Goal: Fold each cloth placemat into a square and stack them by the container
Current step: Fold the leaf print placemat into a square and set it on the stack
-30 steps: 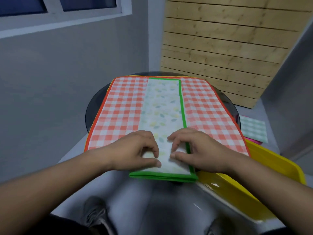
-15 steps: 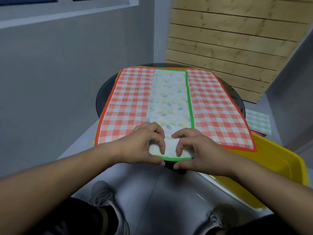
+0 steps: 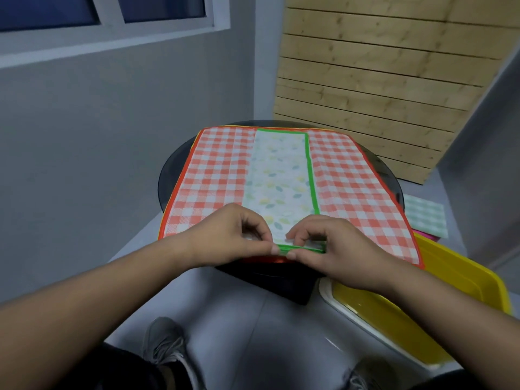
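Observation:
A leaf-print placemat with a green border (image 3: 278, 181) lies folded into a long strip down the middle of a red-checked placemat (image 3: 216, 178), which is spread flat on a round dark table (image 3: 168, 175). My left hand (image 3: 233, 235) pinches the strip's near edge at its left corner, thumb under and fingers curled on top. My right hand (image 3: 323, 243) pinches the same near edge at its right corner. The yellow container (image 3: 461, 280) stands on the floor to the right of the table.
A folded pale green checked cloth (image 3: 425, 215) lies on something pink beyond the container. A wooden slat panel (image 3: 365, 80) leans against the wall behind the table. My shoes (image 3: 166, 344) are on the grey floor below.
The strip's near end overhung the table edge; both hands have shifted it away from me and moved from lying on it to pinching its near edge. The camera view has shifted.

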`<state>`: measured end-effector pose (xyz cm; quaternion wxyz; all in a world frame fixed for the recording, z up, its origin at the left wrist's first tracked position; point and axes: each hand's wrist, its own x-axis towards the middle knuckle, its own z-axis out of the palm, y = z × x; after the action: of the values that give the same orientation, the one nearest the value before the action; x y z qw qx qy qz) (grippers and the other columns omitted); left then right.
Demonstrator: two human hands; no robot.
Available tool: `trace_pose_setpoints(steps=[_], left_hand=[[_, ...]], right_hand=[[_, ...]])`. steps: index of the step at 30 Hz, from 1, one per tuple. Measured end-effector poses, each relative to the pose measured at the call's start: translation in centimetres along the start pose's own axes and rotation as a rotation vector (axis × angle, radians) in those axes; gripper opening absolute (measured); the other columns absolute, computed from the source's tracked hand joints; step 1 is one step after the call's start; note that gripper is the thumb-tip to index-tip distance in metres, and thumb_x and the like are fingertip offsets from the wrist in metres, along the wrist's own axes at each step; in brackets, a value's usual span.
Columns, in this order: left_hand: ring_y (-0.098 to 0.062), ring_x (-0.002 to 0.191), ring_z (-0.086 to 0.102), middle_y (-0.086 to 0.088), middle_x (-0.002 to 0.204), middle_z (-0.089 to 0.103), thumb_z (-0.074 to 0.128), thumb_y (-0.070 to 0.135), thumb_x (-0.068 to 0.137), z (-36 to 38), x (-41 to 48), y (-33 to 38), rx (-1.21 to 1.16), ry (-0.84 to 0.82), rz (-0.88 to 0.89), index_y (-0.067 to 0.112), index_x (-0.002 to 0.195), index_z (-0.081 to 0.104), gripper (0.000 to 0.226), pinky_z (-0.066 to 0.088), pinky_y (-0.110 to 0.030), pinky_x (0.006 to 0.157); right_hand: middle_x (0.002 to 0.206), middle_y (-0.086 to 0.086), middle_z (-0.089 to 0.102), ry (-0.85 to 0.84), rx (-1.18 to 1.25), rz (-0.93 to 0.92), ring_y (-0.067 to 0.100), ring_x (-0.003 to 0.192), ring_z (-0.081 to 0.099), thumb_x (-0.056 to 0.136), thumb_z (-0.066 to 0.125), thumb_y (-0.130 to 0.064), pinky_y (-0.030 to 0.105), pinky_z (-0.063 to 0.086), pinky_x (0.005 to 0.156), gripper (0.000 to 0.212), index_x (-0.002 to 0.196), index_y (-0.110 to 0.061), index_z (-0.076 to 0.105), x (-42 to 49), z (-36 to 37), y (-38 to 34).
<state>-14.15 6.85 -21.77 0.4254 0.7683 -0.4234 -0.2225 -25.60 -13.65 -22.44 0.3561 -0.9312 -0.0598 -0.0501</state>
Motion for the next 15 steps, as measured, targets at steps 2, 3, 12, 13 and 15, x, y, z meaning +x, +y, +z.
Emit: trace_pose_setpoints(steps=[2, 3, 12, 13, 15], left_hand=[[-0.02, 0.075, 0.07, -0.003, 0.08, 0.076, 0.082, 0.023, 0.082, -0.4, 0.3, 0.5, -0.018, 0.02, 0.009, 0.013, 0.083, 0.078, 0.011, 0.057, -0.035, 0.076], [-0.022, 0.077, 0.07, -0.003, 0.081, 0.076, 0.082, 0.022, 0.081, -0.7, 0.6, 0.8, -0.016, 0.031, 0.019, 0.013, 0.084, 0.077, 0.011, 0.057, -0.034, 0.076], [-0.003, 0.077, 0.065, 0.009, 0.081, 0.074, 0.081, 0.013, 0.081, -4.6, 5.6, 2.3, -0.052, 0.3, 0.102, 0.02, 0.081, 0.077, 0.008, 0.052, -0.021, 0.073], [-0.003, 0.077, 0.065, 0.009, 0.08, 0.074, 0.08, 0.013, 0.082, -4.8, 6.5, 2.3, -0.097, 0.338, 0.083, 0.019, 0.082, 0.077, 0.007, 0.053, -0.023, 0.073], [-0.002, 0.074, 0.066, 0.01, 0.078, 0.074, 0.079, 0.013, 0.083, -5.4, 8.5, 2.3, -0.152, 0.397, 0.06, 0.017, 0.084, 0.077, 0.004, 0.052, -0.021, 0.07]], right_hand=[[0.093, -0.012, 0.068, 0.024, -0.025, 0.009, 0.004, 0.091, 0.063, 0.083, 0.074, -0.033, 0.03, 0.053, 0.082, 0.008, 0.08, -0.03, 0.067, 0.4, -0.7, -0.2], [0.092, -0.013, 0.068, 0.045, -0.035, 0.017, 0.004, 0.089, 0.063, 0.084, 0.073, -0.034, 0.03, 0.053, 0.081, 0.008, 0.079, -0.031, 0.067, 0.7, -1.2, -0.3], [0.07, -0.012, 0.069, 0.208, 0.016, 0.06, 0.0, 0.064, 0.058, 0.079, 0.078, -0.035, 0.02, 0.045, 0.061, 0.015, 0.073, -0.022, 0.073, 5.9, -6.7, -0.7], [0.069, -0.01, 0.069, 0.231, 0.08, 0.076, -0.001, 0.061, 0.056, 0.078, 0.08, -0.033, 0.019, 0.044, 0.059, 0.016, 0.074, -0.019, 0.073, 6.7, -7.3, -0.6], [0.071, -0.005, 0.069, 0.296, 0.232, 0.133, 0.003, 0.065, 0.057, 0.077, 0.082, -0.03, 0.02, 0.045, 0.062, 0.017, 0.077, -0.015, 0.074, 8.3, -8.6, 0.1]])
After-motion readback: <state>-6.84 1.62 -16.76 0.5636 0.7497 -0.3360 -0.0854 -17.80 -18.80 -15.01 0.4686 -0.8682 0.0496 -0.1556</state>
